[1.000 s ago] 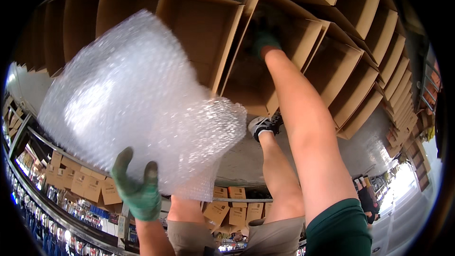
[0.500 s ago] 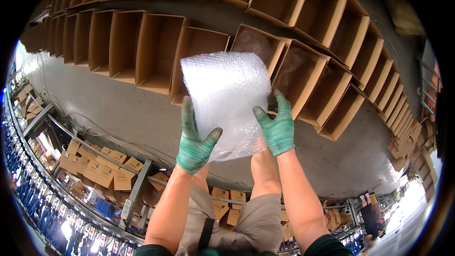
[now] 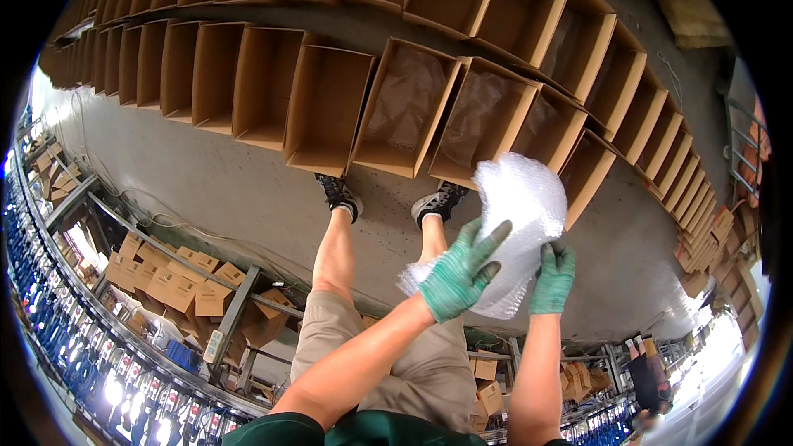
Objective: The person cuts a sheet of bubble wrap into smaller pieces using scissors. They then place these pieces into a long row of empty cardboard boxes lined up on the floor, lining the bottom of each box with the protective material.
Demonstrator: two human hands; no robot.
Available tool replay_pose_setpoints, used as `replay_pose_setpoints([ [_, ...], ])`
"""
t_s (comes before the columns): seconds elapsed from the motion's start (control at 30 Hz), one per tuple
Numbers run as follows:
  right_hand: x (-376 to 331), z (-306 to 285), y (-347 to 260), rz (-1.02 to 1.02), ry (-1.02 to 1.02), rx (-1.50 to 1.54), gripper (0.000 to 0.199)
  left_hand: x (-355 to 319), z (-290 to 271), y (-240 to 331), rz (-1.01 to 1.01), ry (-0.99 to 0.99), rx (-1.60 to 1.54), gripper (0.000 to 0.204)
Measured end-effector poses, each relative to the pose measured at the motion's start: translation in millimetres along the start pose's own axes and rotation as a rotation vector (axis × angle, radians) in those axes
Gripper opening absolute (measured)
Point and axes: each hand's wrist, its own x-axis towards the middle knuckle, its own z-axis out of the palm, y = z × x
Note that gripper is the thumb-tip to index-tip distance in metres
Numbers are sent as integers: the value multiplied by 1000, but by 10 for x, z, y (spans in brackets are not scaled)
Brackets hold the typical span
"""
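Observation:
A loosely bent sheet of clear bubble wrap [image 3: 529, 190] is between my two hands, over the floor just in front of my legs. My left hand [image 3: 457, 279], in a green glove with darkened fingertips, supports it from the left, fingers stretched along its surface. The gloved right hand [image 3: 553, 278] curls its fingers round the sheet's right edge. Part of the wrap passes behind my left hand and shows again on its other side. Beyond the sheet stands an open cardboard box [image 3: 405, 107] with clear wrap inside. Another box [image 3: 487, 120] beside it also holds wrap.
Two long curving rows of open cardboard boxes [image 3: 330, 107] stand on the grey floor [image 3: 248, 190]. My shoes [image 3: 339, 196] are close to the near row. Metal racking with small cartons [image 3: 178, 285] runs behind me. A cable [image 3: 165, 223] lies along the floor at left.
The bubble wrap has swung right and lower, and it is now bent instead of spread broad. Both hands moved right with it. My legs and shoes show more fully.

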Motion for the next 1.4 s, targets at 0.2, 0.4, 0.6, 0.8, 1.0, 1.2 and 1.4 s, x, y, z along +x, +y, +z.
replay_pose_setpoints([
  [0.2,-27,-67,-278,-288,-66,-187,32,116,126,-31,10,127,-130,70],
  [0.4,-170,158,-593,-405,38,-357,42,66,-26,-118,9,169,-48,70],
  [0.6,-101,-101,-842,-475,73,-257,31,85,83,88,71,248,-49,69],
  [0.8,24,-200,-1293,-445,-80,17,38,168,92,224,190,275,-199,65],
  [1.0,156,-175,-1381,-374,-122,-221,31,211,91,285,320,255,-76,66],
  [1.2,110,-139,-1296,-379,-83,-164,17,163,51,255,311,259,-50,65],
  [1.4,36,-132,-1341,-594,-173,-176,13,131,-7,276,291,302,-156,63],
])
